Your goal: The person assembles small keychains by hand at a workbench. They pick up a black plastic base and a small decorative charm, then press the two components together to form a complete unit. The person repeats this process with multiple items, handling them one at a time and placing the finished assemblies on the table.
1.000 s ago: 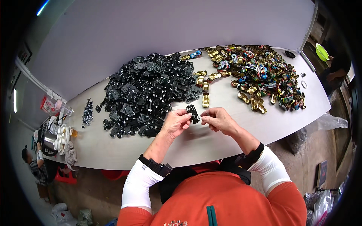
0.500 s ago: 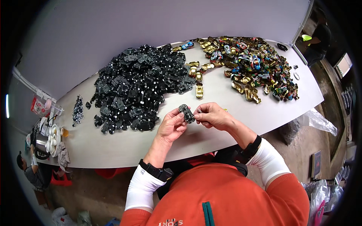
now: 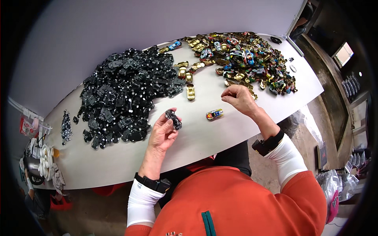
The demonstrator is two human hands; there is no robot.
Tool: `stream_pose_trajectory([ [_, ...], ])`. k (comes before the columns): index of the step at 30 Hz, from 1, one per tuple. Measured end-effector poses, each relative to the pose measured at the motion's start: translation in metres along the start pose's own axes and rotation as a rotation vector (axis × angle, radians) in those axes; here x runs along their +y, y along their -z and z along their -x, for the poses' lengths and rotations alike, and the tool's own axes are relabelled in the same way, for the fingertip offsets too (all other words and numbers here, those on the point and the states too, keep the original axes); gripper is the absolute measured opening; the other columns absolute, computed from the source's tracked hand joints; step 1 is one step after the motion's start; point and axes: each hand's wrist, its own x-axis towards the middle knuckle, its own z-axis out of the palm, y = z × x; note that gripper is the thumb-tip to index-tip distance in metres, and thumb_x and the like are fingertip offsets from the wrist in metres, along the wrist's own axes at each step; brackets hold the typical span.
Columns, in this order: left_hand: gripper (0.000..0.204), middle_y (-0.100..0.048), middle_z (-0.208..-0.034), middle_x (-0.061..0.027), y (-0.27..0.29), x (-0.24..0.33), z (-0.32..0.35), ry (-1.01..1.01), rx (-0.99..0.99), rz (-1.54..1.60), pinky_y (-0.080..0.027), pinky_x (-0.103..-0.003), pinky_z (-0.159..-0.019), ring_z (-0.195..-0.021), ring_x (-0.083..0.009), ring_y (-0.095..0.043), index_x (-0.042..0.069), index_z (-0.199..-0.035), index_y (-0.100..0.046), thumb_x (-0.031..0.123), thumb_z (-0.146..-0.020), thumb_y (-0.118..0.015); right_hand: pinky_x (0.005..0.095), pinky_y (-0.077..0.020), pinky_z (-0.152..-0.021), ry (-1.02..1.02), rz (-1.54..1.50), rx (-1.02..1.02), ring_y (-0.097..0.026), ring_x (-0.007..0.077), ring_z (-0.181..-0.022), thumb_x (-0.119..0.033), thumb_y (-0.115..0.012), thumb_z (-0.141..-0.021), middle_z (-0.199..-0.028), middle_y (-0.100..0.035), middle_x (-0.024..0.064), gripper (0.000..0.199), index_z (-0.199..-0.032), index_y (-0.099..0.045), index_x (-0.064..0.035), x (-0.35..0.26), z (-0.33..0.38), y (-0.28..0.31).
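My left hand (image 3: 159, 133) grips a black toy car chassis (image 3: 173, 119) between thumb and fingers, raised over the table's near half. My right hand (image 3: 239, 99) is over the table at the near edge of a heap of gold and coloured toy car bodies (image 3: 252, 59). Its thumb and fingers are pressed together; whether anything small sits in them is hidden. A multicoloured toy car (image 3: 214, 114) lies between my hands on the white table (image 3: 185, 143). Farther off, a single gold car body (image 3: 190, 92) lies beside the large pile of black chassis (image 3: 118, 98).
A small heap of silvery-white little parts (image 3: 66, 128) lies at the table's left. Stacked white cups (image 3: 46, 161) and a cloth (image 3: 58, 181) are at the left edge. Clear plastic bags (image 3: 332, 183) stand at lower right. Part of another person (image 3: 303, 17) shows at upper right.
My right hand has moved away from the chassis, rightward toward the coloured heap. The left hand still holds the chassis, now farther left in view. The multicoloured car has come into sight.
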Motion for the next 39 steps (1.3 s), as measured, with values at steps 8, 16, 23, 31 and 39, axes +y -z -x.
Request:
stream_pose_trajectory([
  [8,0.034,-0.062,-0.089,-0.0142,0.004,-0.003,-0.002,0.040,-0.008,0.012,-0.035,-0.016,-0.039,-0.062,-0.0086,-0.056,0.001,-0.118,-0.049,0.013,-0.087,-0.056,0.0377,-0.0468,-0.071,0.231,0.412,-0.169,-0.058,0.0303,-0.082,-0.010,-0.068,-0.070,-0.091,-0.056,0.0118,0.024,-0.093,-0.064,-0.0043,0.005,0.018,-0.014],
  [16,0.032,-0.062,-0.089,-0.0140,0.005,-0.005,-0.002,0.028,0.045,-0.025,-0.036,-0.016,-0.040,-0.061,-0.0083,-0.056,0.001,-0.115,-0.051,0.014,-0.087,-0.057,0.0255,-0.0418,-0.053,-0.060,-0.499,-0.354,-0.053,0.0110,-0.063,-0.010,-0.066,-0.077,-0.076,-0.058,0.0018,0.021,-0.097,-0.064,-0.0052,0.003,0.007,-0.028],
  [23,0.031,-0.062,-0.092,-0.0151,0.004,-0.007,-0.001,0.041,-0.017,-0.028,-0.041,-0.016,-0.041,-0.062,-0.0095,-0.057,-0.001,-0.111,-0.053,0.013,-0.084,-0.060,0.0194,-0.0274,-0.044,-0.340,-1.140,-0.490,-0.038,0.0046,-0.053,-0.026,-0.071,-0.075,-0.080,-0.058,0.0017,0.036,-0.099,-0.061,-0.0009,0.005,0.015,-0.037],
  [31,0.031,-0.062,-0.097,-0.0148,-0.006,-0.004,0.003,-0.020,-0.103,-0.023,-0.049,-0.018,-0.049,-0.073,-0.0156,-0.063,0.002,-0.108,-0.056,0.007,-0.079,-0.065,0.0198,-0.0279,-0.044,-0.286,-0.965,-0.374,-0.038,0.0035,-0.053,-0.019,-0.068,-0.079,-0.072,-0.055,-0.0004,0.024,-0.094,-0.063,-0.0006,-0.023,0.012,-0.058],
  [39,0.030,-0.064,-0.094,-0.0113,-0.006,-0.003,0.004,-0.121,0.007,-0.183,-0.047,-0.018,-0.049,-0.070,-0.0095,-0.060,0.004,-0.105,-0.059,0.010,-0.078,-0.067,0.0191,-0.0361,-0.053,0.098,-0.406,-0.136,-0.042,0.0034,-0.060,-0.006,-0.068,-0.076,-0.075,-0.057,-0.0005,0.018,-0.092,-0.064,0.0022,-0.059,0.023,-0.076],
])
